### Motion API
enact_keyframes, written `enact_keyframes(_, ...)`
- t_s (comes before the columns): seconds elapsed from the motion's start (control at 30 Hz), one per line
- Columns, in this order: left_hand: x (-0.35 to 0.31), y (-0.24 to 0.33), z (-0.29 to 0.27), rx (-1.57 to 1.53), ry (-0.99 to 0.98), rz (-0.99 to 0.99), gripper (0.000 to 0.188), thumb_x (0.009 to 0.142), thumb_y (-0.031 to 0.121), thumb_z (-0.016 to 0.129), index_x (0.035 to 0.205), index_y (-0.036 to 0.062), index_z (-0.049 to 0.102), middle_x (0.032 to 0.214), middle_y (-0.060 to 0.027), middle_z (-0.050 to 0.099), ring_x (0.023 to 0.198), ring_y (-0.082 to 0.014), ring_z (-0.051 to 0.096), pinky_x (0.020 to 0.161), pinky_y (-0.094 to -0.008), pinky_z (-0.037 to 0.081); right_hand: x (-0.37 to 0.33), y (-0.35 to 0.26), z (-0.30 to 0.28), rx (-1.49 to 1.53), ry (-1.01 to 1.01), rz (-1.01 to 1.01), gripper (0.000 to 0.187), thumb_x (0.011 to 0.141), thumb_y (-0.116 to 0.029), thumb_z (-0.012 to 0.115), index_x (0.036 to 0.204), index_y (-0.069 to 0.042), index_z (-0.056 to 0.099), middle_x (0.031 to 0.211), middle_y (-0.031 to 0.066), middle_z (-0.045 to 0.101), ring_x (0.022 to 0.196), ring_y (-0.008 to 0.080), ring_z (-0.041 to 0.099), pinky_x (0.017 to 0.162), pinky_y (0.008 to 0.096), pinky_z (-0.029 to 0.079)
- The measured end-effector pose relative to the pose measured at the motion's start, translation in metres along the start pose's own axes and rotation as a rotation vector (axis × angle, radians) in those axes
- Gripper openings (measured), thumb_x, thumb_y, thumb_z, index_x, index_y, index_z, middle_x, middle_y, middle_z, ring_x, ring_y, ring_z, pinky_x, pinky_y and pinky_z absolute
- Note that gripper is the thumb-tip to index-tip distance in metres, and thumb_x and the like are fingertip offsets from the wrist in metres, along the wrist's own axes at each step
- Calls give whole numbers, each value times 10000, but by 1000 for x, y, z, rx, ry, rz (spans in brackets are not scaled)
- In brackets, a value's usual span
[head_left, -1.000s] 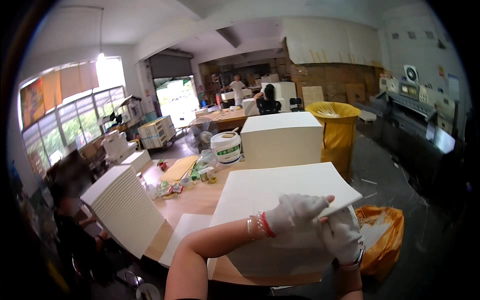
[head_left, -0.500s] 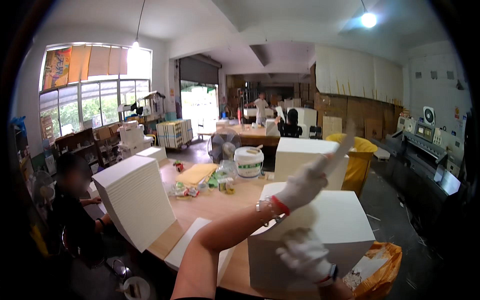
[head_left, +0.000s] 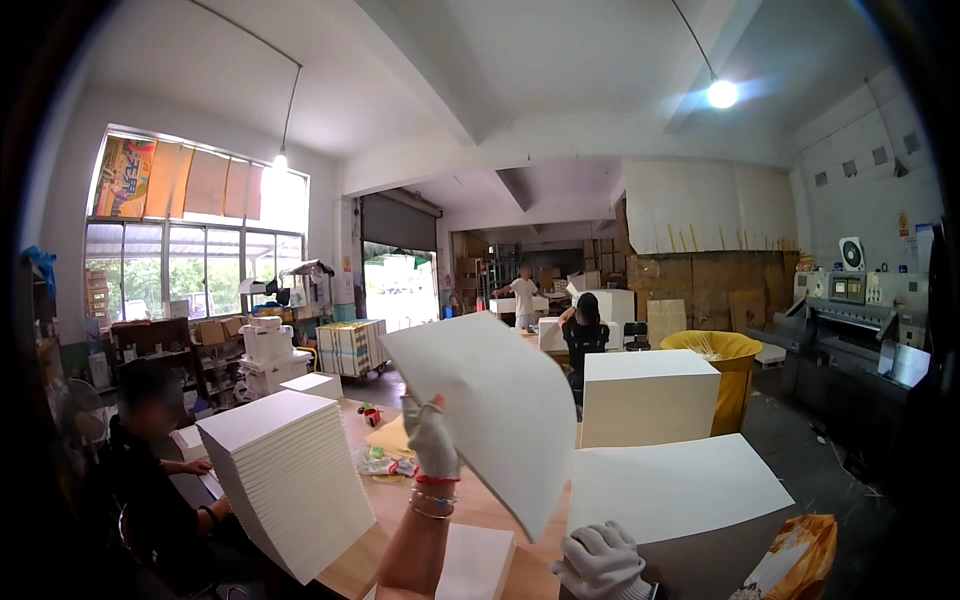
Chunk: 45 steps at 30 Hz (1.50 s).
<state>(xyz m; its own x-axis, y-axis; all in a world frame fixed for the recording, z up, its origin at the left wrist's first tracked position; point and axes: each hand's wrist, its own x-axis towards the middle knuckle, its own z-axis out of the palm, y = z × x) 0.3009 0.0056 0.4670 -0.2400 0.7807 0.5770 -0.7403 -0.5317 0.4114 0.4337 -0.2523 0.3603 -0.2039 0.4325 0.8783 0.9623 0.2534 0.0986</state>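
Watching remotely, I see the left hand (head_left: 431, 442) gripping a bowed white sheet (head_left: 500, 400) above the wooden table (head_left: 358, 556), its loose lower corner liable to crease if it catches the paper stack (head_left: 680, 490), where the right hand (head_left: 602, 565) rests, grip unclear.

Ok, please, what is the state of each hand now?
Left hand: closed, holding up white paper.
Right hand: loosely curled against the white stack beside it; whether it grips cannot be told.

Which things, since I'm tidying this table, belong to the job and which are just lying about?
In the job:
white paper held in the left hand
white stack at the right hand

Seemingly lying about:
small packets
tan sheet
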Motion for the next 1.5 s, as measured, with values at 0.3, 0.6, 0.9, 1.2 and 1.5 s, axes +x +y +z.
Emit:
enact_keyframes(0.3, -15, 33, -57, 177, -12, 165, 492, 924, 3, 527, 1408, 21, 440, 1182, -118, 600, 971, -191, 623, 800, -326, 565, -3, -32, 20, 67, 156, 161, 258, 807, -134, 731, 1014, -46, 604, 932, 140, 604, 802, 369, 582, 726, 448, 501)
enact_keyframes(0.6, -157, 8, -77, 822, -343, 516, 511, 904, 78, 634, 1388, -3, 492, 1322, -200, 543, 1186, -322, 550, 961, -428, 481, -158, -52, 258, 1192, -284, 657, 734, 921, -323, 675, 1495, -35, 318, 1478, 167, 423, 1345, 278, 443, 1116, 382, 380)
enact_keyframes(0.9, -167, -20, -192, 898, -730, 158, 643, 738, -52, 683, 1357, 5, 519, 1382, -190, 524, 1287, -384, 499, 1077, -429, 425, -162, -91, 263, 1439, -239, 1195, 614, 897, -107, 670, 1423, 2, 371, 1291, 121, 555, 1127, 216, 570, 988, 361, 476)
enact_keyframes(1.2, -181, 56, -446, 1598, -445, -407, 344, 848, 60, 653, 1181, -13, 608, 1179, -163, 648, 1107, -323, 609, 957, -372, 493, -170, -102, 235, 924, -637, 1364, 504, 827, -134, 738, 1241, 47, 514, 1014, 139, 696, 905, 203, 659, 784, 328, 533)
enact_keyframes(1.5, -183, 62, -476, 1373, -522, -571, 293, 843, -83, 608, 1125, -28, 664, 1135, -149, 663, 1017, -226, 660, 816, -291, 567, -147, -116, 189, 429, -848, 536, 420, 726, -271, 819, 988, -47, 579, 1036, 147, 548, 941, 362, 575, 798, 446, 500)
